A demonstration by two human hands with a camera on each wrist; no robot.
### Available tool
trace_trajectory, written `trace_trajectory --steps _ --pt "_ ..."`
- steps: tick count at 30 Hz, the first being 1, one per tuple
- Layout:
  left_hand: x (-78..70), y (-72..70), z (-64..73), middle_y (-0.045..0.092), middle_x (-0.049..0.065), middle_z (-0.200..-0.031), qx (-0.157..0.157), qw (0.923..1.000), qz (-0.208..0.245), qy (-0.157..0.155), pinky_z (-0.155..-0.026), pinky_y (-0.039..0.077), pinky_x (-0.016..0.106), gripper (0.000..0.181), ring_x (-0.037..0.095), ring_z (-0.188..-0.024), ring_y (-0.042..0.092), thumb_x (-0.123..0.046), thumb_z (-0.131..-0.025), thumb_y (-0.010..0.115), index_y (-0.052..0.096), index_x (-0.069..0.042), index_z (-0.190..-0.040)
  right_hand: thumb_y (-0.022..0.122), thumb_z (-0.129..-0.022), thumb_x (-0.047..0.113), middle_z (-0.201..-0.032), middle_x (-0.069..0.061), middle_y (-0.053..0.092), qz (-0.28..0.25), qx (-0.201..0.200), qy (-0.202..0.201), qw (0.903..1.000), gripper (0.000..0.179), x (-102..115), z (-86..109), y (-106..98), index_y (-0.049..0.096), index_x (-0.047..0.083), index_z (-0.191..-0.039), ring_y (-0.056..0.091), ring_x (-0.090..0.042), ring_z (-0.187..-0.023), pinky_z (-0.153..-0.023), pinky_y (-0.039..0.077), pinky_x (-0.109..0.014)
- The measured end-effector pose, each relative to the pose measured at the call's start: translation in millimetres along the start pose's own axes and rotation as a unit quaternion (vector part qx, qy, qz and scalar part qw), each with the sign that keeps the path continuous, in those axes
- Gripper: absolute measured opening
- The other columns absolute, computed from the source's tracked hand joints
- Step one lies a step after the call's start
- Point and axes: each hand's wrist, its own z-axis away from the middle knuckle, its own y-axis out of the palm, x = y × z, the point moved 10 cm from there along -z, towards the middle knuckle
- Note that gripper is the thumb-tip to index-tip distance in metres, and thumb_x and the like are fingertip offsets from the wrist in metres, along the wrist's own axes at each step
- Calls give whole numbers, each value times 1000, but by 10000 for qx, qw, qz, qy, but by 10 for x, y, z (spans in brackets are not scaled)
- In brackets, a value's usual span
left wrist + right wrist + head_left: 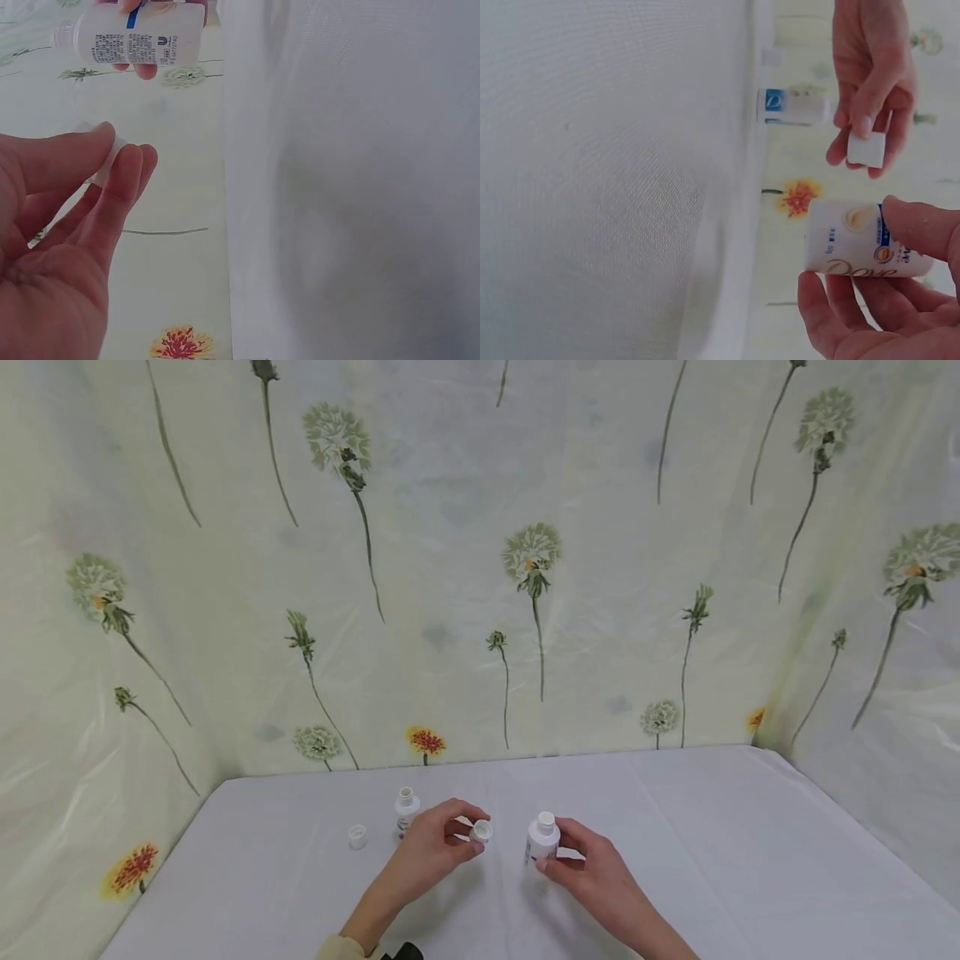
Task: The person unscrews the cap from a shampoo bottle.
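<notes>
Between thumb and fingertips my left hand (432, 849) pinches a small white cap (482, 832), its hollow underside showing in the head view. My right hand (596, 870) grips a white Dove bottle (543, 838) by its sides, upright and raised over the table, with its neck uncapped. In the right wrist view the cap (866, 149) is apart from the bottle (855, 236). Behind the left hand stands a second open white bottle (407, 810), partly hidden by that hand. To its left a second white cap (357, 837) lies on the table.
A white cloth (675, 860) covers the table. Around its back and sides hangs a pale curtain (450, 568) printed with dandelions. A small black object (408, 952) shows at the bottom edge, by the left sleeve (341, 947).
</notes>
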Motion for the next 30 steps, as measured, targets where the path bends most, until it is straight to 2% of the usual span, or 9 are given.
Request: trace_trajectory --steps 5,11,16,22,30 --pt "47 38 -45 64 0 -111 -25 9997 82 -221 -77 56 28 32 16 -94 66 -4 -87 74 67 -15 -115 77 -84 6 -114 -7 67 144 -335 245 9990 46 -54 -20 -80 60 4 -127 63 -24 -107 -87 54 -37" --pt "95 101 -121 66 -2 -105 -33 9992 -216 -320 -78 55 28 26 18 -93 65 -5 -87 74 69 -11 -112 78 -83 6 -112 -5 67 219 -558 453 9972 46 -101 -55 -151 61 5 -125 64 -22 -105 -87 54 -39" --pt "146 147 -161 67 -2 -103 -46 9994 -221 -279 -78 55 27 25 17 -92 65 -2 -86 74 68 -7 -110 78 -82 4 -112 -5 68 284 -652 387 9967 45 -122 -84 -199 62 4 -124 64 -22 -104 -86 54 -39" --pt "198 202 -219 67 -1 -102 -36 9996 -59 -286 -72 55 27 24 17 -91 65 -1 -83 75 68 -10 -105 77 -82 1 -113 -7 67 333 -717 277 9965 46 -156 -122 -256 61 2 -125 64 -23 -105 -87 54 -38" --pt "276 291 -304 65 -1 -100 -65 9984 -94 -549 -71 56 30 23 17 -89 66 -1 -82 76 67 -11 -101 76 -83 1 -113 -10 68 397 -780 372 9955 47 -219 -174 -321 59 -1 -127 64 -25 -106 -85 55 -36"
